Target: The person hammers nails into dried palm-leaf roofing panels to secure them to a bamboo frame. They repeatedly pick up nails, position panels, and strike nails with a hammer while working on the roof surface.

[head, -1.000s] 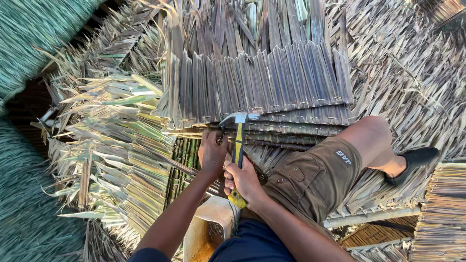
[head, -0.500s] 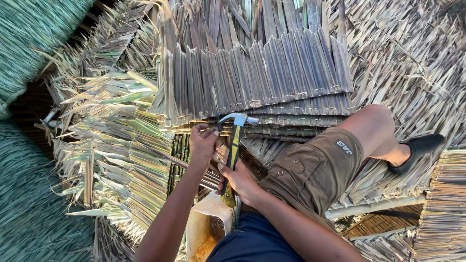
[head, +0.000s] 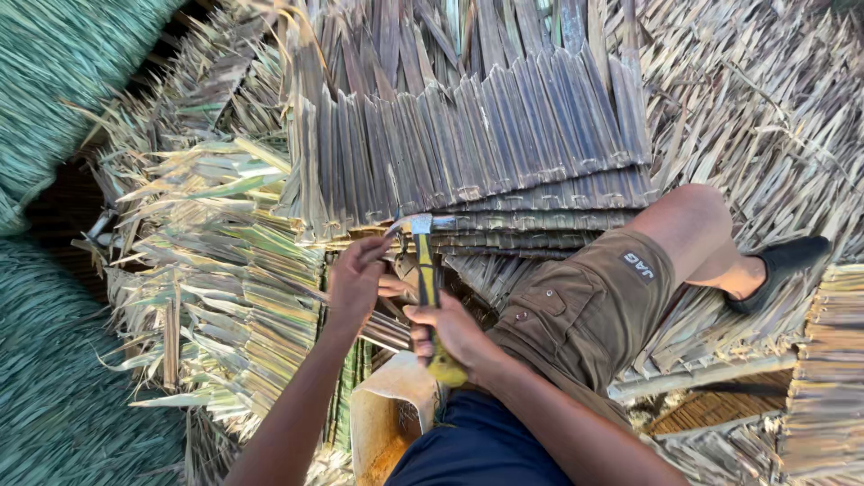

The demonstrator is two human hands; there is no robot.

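A: On the thatch roof, at the front edge of the stacked palm-leaf panels, the right hand is gripping the claw hammer, fingers wrapped tight around the lower part of its yellow-and-dark handle. The steel head is hovering just below the panel edge, claw pointing left.

B: And the left hand?

A: It is sitting just left of the hammer head, fingers curled and pinched together near the panel edge. Whether it is holding a nail or a leaf strip, I cannot tell; anything between the fingertips is too small to make out.

B: Surroundings?

A: The person is sitting with the right knee bent, in brown cargo shorts, a black shoe resting on the dry thatch at the right. Paler, greener palm leaves are lying to the left. A tan plastic container is standing just beneath the hands. Green netting is covering the far left.

B: Risks?

A: My judgement: the left fingers are sitting very close to the hammer head, so an off-line blow could be striking them. The footing also looks loose and uneven, so a shift of weight could be throwing the swing off.
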